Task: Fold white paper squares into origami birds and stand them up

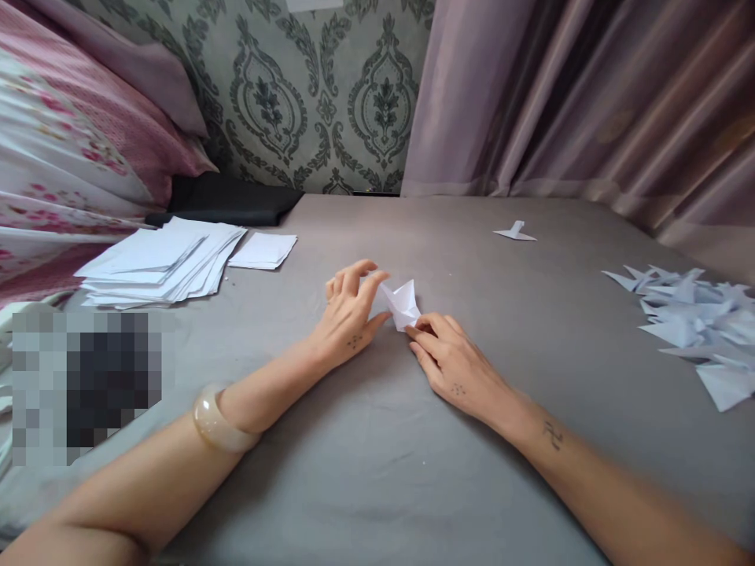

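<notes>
A small folded piece of white paper [404, 305] is held just above or against the grey sheet, between my two hands. Its pointed flaps stand up and spread apart. The fingertips of my right hand [451, 358] are closed on its lower right edge. My left hand [352, 313] is at its left side, with thumb and forefinger apart and the other fingers curved; whether a fingertip touches the paper is hard to make out. A pale bangle [219, 423] circles my left wrist.
Stacked white paper sheets [156, 263] lie at left, with a smaller paper stack [263, 251] beside them. Several folded paper shapes [701, 314] are heaped at right. A single folded paper bird [517, 231] rests farther back. Behind are a black folded item [230, 198] and curtains [507, 94].
</notes>
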A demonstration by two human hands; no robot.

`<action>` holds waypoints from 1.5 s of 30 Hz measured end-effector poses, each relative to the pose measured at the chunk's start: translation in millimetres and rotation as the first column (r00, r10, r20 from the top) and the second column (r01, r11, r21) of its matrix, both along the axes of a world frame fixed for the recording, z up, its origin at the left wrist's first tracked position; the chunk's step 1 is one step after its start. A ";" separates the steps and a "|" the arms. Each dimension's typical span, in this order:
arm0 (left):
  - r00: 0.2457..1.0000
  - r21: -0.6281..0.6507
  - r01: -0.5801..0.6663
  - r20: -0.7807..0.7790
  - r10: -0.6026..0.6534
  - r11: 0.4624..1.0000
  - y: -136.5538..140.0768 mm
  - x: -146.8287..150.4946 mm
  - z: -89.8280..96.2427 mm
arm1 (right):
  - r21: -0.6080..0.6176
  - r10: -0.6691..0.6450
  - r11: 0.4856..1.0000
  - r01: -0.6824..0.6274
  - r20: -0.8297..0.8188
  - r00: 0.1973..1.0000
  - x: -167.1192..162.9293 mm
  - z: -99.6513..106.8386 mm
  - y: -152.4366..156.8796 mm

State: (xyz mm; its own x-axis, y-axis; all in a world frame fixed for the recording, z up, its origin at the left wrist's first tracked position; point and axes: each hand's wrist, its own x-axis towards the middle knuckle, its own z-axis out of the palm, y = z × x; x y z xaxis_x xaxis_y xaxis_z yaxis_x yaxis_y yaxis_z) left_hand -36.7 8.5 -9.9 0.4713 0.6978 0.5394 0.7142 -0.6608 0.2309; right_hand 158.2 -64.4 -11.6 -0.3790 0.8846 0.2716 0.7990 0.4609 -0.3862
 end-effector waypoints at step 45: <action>0.801 -0.283 0.462 -0.274 -0.532 0.841 0.8 0.7 8.0 | -0.316 -0.221 0.934 0.164 -0.154 0.963 36.7 20.2 10.5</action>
State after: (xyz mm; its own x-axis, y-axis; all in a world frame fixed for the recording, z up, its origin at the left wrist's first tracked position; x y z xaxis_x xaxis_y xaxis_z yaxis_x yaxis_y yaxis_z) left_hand -36.0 9.3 -1.9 0.9053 0.3894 0.1695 0.3546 -0.9127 0.2032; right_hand 194.9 -53.9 8.6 -0.1621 0.9862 0.0329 0.7625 0.1464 -0.6302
